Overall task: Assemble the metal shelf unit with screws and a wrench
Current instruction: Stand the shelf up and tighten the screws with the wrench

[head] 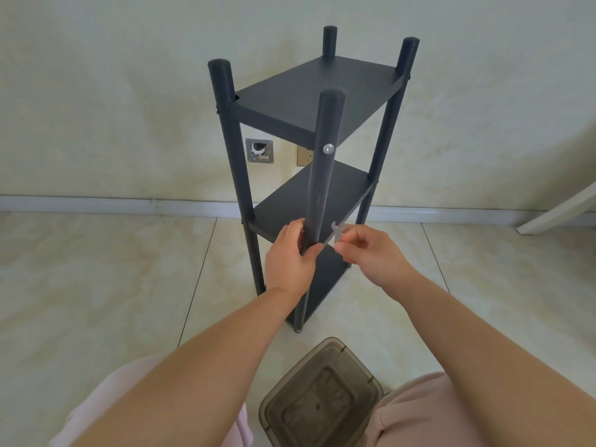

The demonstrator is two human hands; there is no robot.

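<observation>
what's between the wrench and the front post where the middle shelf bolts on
Nothing visible. The right hand pinches the wrench just right of the front post, which the left hand grips at middle shelf height. Only open air separates wrench and post; the screw there is hidden.

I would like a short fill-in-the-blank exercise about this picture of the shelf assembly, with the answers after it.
1. The left hand grips the near ____ of the black metal shelf unit.
2. The right hand pinches a small flat silver ____.
3. The shelf unit stands ____ on the tiled floor.
4. A brown translucent plastic ____ sits between the person's knees.

Answers: post; wrench; upright; box
</observation>
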